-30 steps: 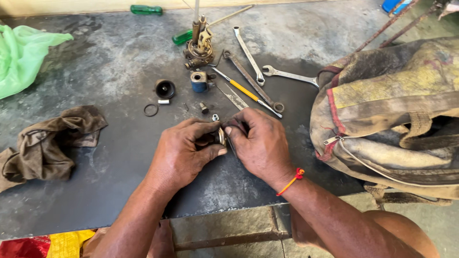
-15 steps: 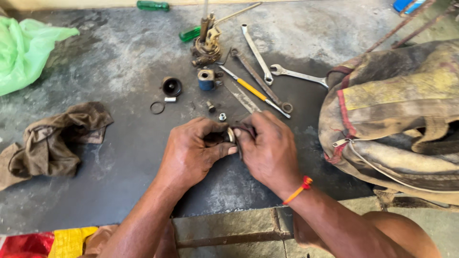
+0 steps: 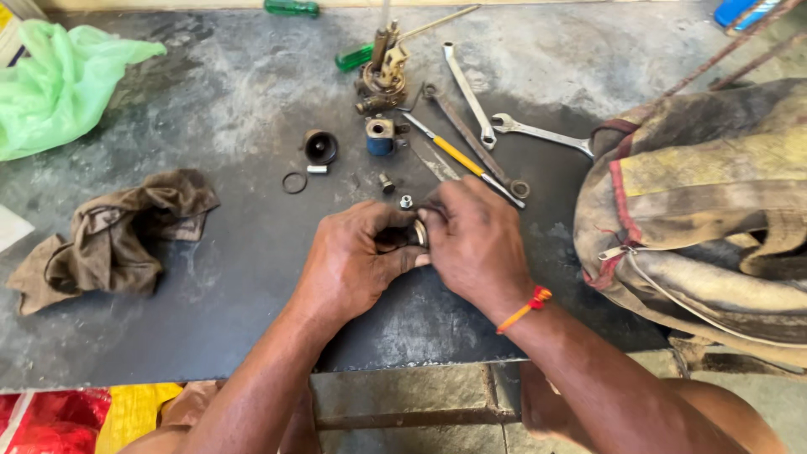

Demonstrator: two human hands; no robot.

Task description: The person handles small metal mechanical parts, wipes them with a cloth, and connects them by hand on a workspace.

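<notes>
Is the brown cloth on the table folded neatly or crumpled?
Crumpled. The brown cloth lies bunched in uneven folds on the grey table, left of both hands, touching neither.

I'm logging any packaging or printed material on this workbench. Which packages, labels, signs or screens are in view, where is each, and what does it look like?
Green plastic bag: far left of the bench, crumpled, thin and translucent.
Red and yellow plastic wrapping: bottom left, below the bench edge, glossy.
Pale sheet: left edge, flat, only a corner shows.
Blue object: top right corner, too cut off to identify.
No signs or screens.
</notes>
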